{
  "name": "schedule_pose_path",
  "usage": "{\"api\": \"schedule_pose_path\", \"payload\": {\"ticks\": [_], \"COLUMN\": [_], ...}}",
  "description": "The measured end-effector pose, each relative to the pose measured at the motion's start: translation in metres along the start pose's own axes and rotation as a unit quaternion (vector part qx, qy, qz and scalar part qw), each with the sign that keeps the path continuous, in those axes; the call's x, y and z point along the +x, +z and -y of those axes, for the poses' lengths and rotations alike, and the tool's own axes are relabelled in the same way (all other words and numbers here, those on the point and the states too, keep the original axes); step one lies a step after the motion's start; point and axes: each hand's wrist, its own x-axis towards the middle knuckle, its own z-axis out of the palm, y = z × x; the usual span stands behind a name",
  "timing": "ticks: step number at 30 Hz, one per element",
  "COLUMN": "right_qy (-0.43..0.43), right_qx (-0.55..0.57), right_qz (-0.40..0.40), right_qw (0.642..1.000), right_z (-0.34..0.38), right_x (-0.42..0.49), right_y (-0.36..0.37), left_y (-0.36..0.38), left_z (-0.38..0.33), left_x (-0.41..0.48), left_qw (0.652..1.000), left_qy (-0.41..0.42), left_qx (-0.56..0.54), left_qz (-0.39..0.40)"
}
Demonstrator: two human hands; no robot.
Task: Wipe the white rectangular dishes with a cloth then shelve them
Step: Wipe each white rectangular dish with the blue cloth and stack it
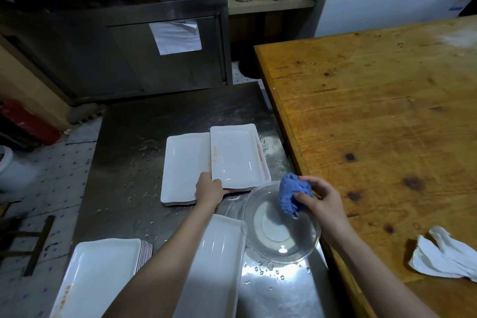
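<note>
- The left hand (208, 190) grips the near corner of a white dish (236, 156) on the steel desk (134, 137).
- The right hand (321, 197) pinches a bunched blue cloth (290, 195) above a clear bowl (281, 224).
- More dish stacks (100, 273) lie nearer.

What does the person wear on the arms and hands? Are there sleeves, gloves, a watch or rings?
Nothing that shows. The left hand and the right hand have no gloves. Both arms are bare down to the picture's bottom edge: no sleeve is in view. Neither wrist carries a watch or bracelet, and the visible fingers bear no ring.
</note>
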Motion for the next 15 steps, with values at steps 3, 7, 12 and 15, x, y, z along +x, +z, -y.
{"api": "schedule_pose_path", "payload": {"ticks": [3,7,12,15], "right_qy": [-0.001,0.000,0.000,-0.010], "right_qx": [-0.008,-0.010,0.002,-0.004], "right_qz": [-0.003,-0.006,-0.004,-0.009], "right_qw": [1.000,1.000,1.000,1.000], "right_z": [-0.003,0.001,0.009,0.012], "right_x": [-0.002,-0.006,-0.013,-0.017], "right_y": [0.000,-0.002,-0.003,-0.002], "left_y": [-0.003,-0.016,-0.040,-0.054], "left_z": [0.002,0.008,0.003,-0.004], "left_x": [0.003,0.010,-0.006,-0.020], "left_qw": [0.995,0.989,0.982,0.972], "left_qy": [-0.026,-0.030,-0.013,0.009], "left_qx": [-0.090,-0.144,-0.182,-0.231], "left_qz": [-0.025,-0.027,-0.039,-0.032]}}
